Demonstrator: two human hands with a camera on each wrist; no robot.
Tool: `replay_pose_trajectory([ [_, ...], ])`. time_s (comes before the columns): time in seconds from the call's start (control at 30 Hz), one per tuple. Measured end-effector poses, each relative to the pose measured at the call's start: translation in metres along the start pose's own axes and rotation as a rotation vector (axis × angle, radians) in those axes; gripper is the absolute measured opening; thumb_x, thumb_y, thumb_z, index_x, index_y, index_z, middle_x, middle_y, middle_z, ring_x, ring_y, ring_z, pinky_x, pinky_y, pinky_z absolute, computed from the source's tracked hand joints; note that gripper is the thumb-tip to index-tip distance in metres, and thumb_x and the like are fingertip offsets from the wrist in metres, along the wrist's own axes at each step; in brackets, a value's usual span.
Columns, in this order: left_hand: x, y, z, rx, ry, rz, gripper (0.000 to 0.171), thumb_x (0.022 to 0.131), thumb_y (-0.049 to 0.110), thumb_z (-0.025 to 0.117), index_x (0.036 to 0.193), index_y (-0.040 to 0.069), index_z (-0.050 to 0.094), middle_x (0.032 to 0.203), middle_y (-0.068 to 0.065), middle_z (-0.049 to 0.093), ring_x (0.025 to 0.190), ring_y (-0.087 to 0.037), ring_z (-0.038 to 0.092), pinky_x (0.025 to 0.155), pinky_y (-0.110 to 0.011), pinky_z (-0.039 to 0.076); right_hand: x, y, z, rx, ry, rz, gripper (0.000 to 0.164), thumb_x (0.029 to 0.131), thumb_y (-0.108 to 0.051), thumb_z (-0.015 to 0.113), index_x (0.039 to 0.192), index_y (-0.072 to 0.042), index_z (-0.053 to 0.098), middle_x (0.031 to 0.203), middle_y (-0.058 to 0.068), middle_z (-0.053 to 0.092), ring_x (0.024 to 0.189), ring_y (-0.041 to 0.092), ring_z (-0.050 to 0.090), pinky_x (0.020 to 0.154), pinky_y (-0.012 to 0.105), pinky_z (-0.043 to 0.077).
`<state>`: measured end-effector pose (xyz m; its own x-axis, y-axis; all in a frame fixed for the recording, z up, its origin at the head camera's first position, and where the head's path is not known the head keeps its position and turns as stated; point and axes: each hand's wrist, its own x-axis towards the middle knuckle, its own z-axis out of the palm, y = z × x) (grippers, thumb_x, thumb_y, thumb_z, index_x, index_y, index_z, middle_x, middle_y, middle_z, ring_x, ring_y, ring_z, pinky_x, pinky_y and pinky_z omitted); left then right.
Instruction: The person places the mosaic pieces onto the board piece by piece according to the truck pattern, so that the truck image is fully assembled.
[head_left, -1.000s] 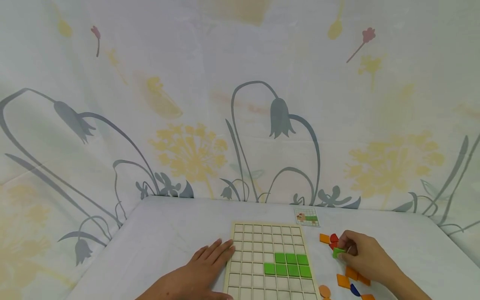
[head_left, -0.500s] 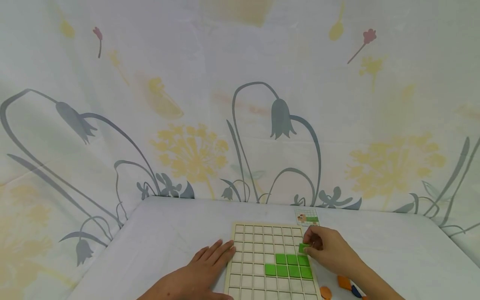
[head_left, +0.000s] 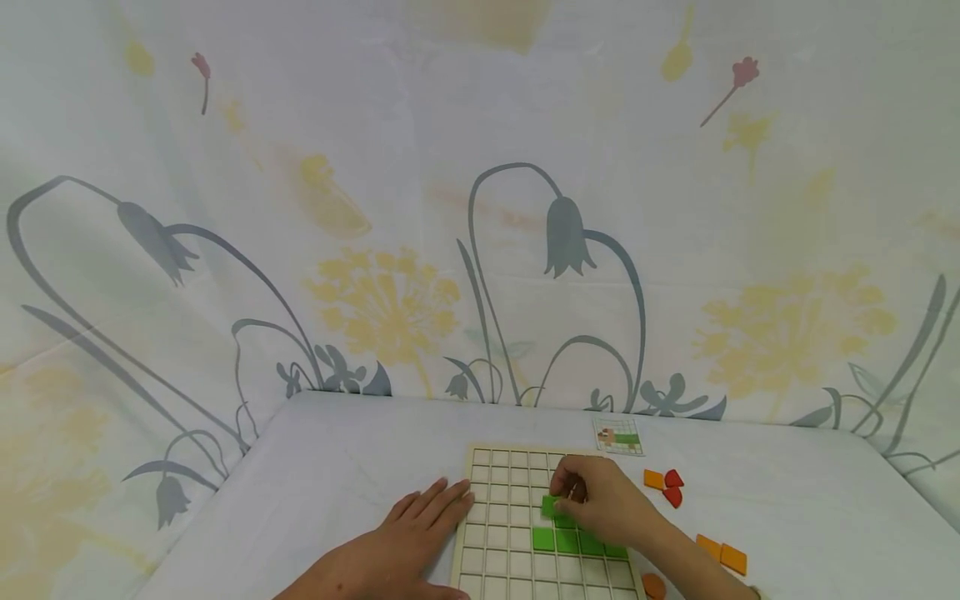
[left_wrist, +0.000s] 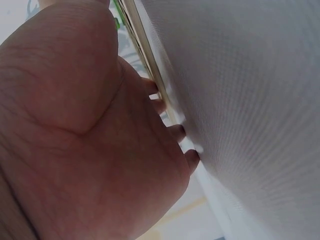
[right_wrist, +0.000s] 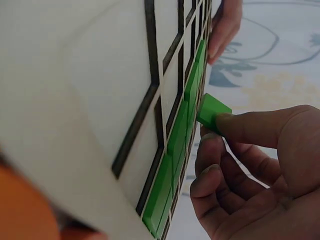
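A cream grid board (head_left: 495,560) lies on the table, several of its cells filled with green square tiles (head_left: 567,542) in two rows. Over the board, my right hand (head_left: 611,504) pinches a green tile (right_wrist: 214,111) between thumb and fingers. In the right wrist view that tile is tilted, close to the grid; whether it touches the board I cannot tell. My left hand (head_left: 382,546) lies with extended fingers at the board's left edge, fingertips touching the rim. In the left wrist view its palm (left_wrist: 85,130) fills much of the frame.
Right of the board lie two red rounded pieces (head_left: 672,487), an orange square (head_left: 654,479), more orange pieces (head_left: 722,553) and an orange disc (head_left: 654,586). A small picture card (head_left: 618,437) rests behind the board. A patterned cloth (head_left: 480,208) rises behind the table.
My right hand has carried the green tile left, from the loose pieces across the board's right edge to above the grid. The left hand has stayed in place.
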<state>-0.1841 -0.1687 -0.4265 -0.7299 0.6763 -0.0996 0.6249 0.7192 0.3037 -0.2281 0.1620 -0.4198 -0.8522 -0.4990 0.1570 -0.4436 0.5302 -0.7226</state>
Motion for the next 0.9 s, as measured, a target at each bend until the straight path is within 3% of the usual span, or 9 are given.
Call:
replay_pose_trajectory([
  [0.37, 0.003, 0.002, 0.001, -0.032, -0.018, -0.03, 0.105, 0.096, 0.073, 0.062, 0.171, 0.014, 0.018, 0.179, -0.004, 0.013, 0.163, -0.034, 0.015, 0.124, -0.062, 0.025, 0.004, -0.004, 0.009, -0.018, -0.044, 0.004, 0.011, 0.095, -0.006, 0.078, 0.093, -0.013, 0.069, 0.084, -0.006, 0.065, 0.069, 0.006, 0.058, 0.063, 0.026, 0.05],
  [0.6, 0.002, 0.0, 0.002, -0.029, -0.015, -0.019, 0.104, 0.097, 0.073, 0.06, 0.172, 0.014, 0.018, 0.179, -0.004, 0.014, 0.163, -0.034, 0.015, 0.124, -0.063, 0.025, 0.0, -0.005, 0.008, -0.04, -0.015, 0.003, 0.008, 0.094, -0.008, 0.079, 0.094, -0.014, 0.073, 0.096, -0.001, 0.063, 0.07, 0.006, 0.055, 0.064, 0.025, 0.049],
  [0.9, 0.002, 0.002, 0.001, -0.012, -0.005, -0.013, 0.103, 0.097, 0.071, 0.061, 0.171, 0.012, 0.02, 0.178, -0.006, 0.014, 0.163, -0.036, 0.016, 0.123, -0.062, 0.026, -0.03, 0.008, -0.022, -0.049, 0.016, 0.025, 0.009, 0.096, -0.007, 0.076, 0.098, -0.014, 0.071, 0.095, -0.006, 0.066, 0.075, 0.004, 0.057, 0.066, 0.025, 0.052],
])
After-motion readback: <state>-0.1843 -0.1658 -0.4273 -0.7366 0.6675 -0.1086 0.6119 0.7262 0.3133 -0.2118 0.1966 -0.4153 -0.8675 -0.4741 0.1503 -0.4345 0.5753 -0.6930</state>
